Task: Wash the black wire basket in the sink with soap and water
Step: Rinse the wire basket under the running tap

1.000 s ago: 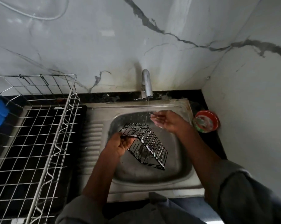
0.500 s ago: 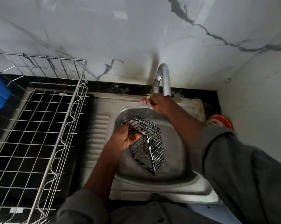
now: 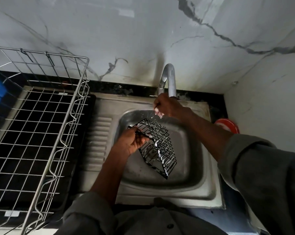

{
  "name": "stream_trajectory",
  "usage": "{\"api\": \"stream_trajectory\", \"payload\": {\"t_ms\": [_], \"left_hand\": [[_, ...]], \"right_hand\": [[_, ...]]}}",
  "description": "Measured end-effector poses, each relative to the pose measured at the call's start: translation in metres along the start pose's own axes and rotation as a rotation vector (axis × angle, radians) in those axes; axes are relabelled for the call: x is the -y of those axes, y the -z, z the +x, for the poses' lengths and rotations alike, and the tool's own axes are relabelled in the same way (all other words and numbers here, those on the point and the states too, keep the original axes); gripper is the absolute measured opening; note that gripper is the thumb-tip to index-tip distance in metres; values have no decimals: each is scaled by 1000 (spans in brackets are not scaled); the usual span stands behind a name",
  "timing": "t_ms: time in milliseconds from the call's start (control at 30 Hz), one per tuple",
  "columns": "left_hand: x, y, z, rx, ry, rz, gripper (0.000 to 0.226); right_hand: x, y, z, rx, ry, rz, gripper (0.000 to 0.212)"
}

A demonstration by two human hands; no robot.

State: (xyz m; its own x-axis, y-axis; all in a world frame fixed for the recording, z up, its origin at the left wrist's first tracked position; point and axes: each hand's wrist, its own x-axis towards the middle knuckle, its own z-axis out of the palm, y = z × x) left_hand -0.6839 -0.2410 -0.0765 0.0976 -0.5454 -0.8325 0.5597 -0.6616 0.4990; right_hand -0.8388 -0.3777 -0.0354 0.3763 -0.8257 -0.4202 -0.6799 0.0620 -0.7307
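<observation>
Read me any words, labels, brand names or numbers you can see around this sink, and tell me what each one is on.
None can be read.
The red container right of the sink is mostly hidden by the arm; no label shows.
The small white tags on the wire rack look blank or too blurred to read.

I cannot read any text, label, brand or number here. The small white tag at the bottom of the wire rack on my left is too small and too blurred to show any letters, and the red round thing beside the sink is mostly hidden behind my arm, so I can make out no writing on it.
</observation>
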Motion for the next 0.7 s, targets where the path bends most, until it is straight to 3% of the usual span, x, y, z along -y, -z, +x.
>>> {"api": "stream_trajectory", "payload": {"t_ms": [167, 200, 267, 333, 400, 500, 567, 700], "left_hand": [[2, -4, -7, 12, -1, 0, 35], [3, -4, -8, 11, -6, 3, 36], [5, -4, -10, 12, -13, 21, 35], [8, -3, -13, 20, -20, 40, 32], [11, 0, -15, 21, -16, 52, 30], [12, 3, -15, 16, -8, 70, 31], [11, 4, -14, 14, -9, 81, 30], [8, 4, -11, 17, -8, 85, 31]], "right_hand": [[18, 3, -1, 98, -364, 540, 22], [21, 3, 0, 61, -432, 681, 27], [17, 5, -1, -55, -432, 708, 35], [10, 7, -8, -138, -309, 577, 32], [11, 10, -21, -143, -224, 259, 24], [19, 12, -13, -125, -324, -351, 51], [25, 11, -6, -162, -379, -390, 61], [25, 13, -9, -180, -443, -336, 50]]}}
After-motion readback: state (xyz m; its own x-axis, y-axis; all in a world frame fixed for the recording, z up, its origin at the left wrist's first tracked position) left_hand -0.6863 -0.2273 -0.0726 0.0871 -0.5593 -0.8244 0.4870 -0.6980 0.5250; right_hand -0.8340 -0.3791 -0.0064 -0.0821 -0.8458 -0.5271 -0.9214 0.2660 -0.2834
